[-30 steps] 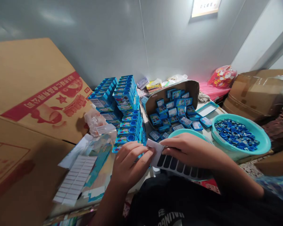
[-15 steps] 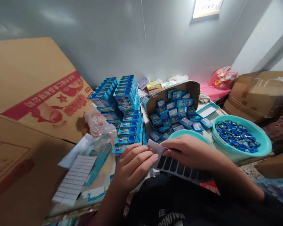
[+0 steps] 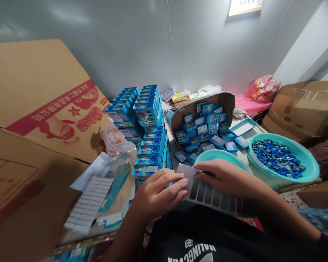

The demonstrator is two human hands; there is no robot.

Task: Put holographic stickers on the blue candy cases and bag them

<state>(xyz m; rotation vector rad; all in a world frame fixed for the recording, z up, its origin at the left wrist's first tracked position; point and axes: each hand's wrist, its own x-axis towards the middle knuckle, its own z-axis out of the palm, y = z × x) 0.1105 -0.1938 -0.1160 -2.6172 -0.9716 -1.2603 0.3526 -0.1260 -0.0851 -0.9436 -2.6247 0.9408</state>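
My left hand (image 3: 161, 191) has its fingertips closed on the pale left end of a sticker sheet (image 3: 211, 198) with a row of dark oblong labels. From above, my right hand (image 3: 221, 174) pinches the same sheet's upper edge. A small dark item shows between the right thumb and forefinger, too blurred to name. Just beyond my left hand stands a row of blue candy boxes (image 3: 150, 150) with round blue caps or windows. A pale rectangular patch (image 3: 152, 169) lies on the nearest box. Taller stacks of blue boxes (image 3: 147, 109) rise behind.
A tipped-over carton (image 3: 231, 103) spills small blue boxes (image 3: 202, 130). One turquoise basin (image 3: 221, 154) sits behind my right hand; another basin (image 3: 311, 171) holds blue caps (image 3: 278, 158). Large cardboard boxes (image 3: 24, 83) stand at left. White label sheets (image 3: 90, 203) lie on the table.
My left hand has shifted slightly right along with the sheet, uncovering the pale patch on the nearest box. The whole view has moved a little.
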